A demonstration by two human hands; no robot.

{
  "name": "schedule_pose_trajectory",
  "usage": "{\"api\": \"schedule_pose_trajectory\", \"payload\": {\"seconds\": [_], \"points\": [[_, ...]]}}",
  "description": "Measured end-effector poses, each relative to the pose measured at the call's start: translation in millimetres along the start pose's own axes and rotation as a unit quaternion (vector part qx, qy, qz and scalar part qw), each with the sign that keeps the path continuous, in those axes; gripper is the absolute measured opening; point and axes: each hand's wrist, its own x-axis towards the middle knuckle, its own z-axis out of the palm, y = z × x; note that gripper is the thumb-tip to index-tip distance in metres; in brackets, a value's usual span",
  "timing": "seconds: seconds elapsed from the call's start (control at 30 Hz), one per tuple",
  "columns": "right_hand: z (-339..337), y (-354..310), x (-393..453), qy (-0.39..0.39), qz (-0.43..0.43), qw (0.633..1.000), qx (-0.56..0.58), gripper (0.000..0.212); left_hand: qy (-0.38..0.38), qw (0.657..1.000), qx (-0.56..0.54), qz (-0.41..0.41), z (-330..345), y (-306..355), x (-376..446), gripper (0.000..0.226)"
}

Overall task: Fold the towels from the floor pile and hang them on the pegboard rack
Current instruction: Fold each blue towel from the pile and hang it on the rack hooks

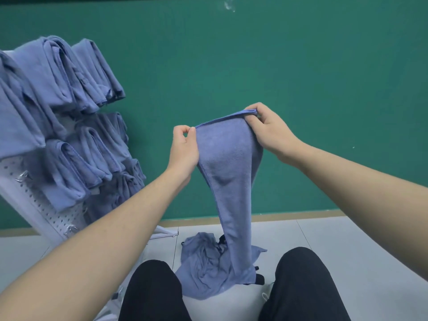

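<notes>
Wall, floor and the person's legs

A green wall (278, 66) fills the background, a tan baseboard (301, 215) running along its foot where it meets the pale grey tiled floor (347, 246). Two knees in black trousers (301, 286) rise at the bottom edge.

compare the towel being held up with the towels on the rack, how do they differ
The held towel hangs long and unfolded in the air; the rack towels are folded into compact bundles. The held towel is pinched at its top edge by the left hand and right hand; the rack towels hang on the white pegboard, untouched. The held towel's lower end reaches the floor pile; the rack towels hang clear of the floor. Both are the same blue cloth.
</notes>
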Motion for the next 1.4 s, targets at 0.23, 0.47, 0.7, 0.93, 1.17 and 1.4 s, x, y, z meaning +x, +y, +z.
{"api": "schedule_pose_trajectory", "payload": {"seconds": [0.23, 0.47, 0.7, 0.93, 1.17, 1.4], "points": [[4, 7, -6, -0.025, 0.033, 0.999, -0.031, 0.017, -0.057, 0.997, 0.018, -0.055, -2, -10, -3, 0.016], [8, 17, -13, -0.014, 0.046, 0.999, -0.017, 0.020, -0.042, 0.995, -0.067, -0.066, 2, -26, -17, 0.013], [36, 36, -20, -0.001, 0.057, 0.995, -0.077, 0.027, -0.013, 0.997, -0.063, -0.031, 11, -55, -25, 0.024], [78, 38, -18, -0.086, 0.200, 0.960, 0.174, 0.013, 0.036, 0.988, -0.086, -0.127, 20, -95, -32, 0.038], [118, 59, -17, -0.129, 0.201, 0.948, 0.209, 0.029, 0.016, 0.975, -0.154, -0.157, 18, -118, -37, 0.023], [142, 91, -17, -0.134, 0.141, 0.955, 0.222, 0.023, 0.024, 0.983, -0.138, -0.123, 9, -147, -34, 0.026]]}}
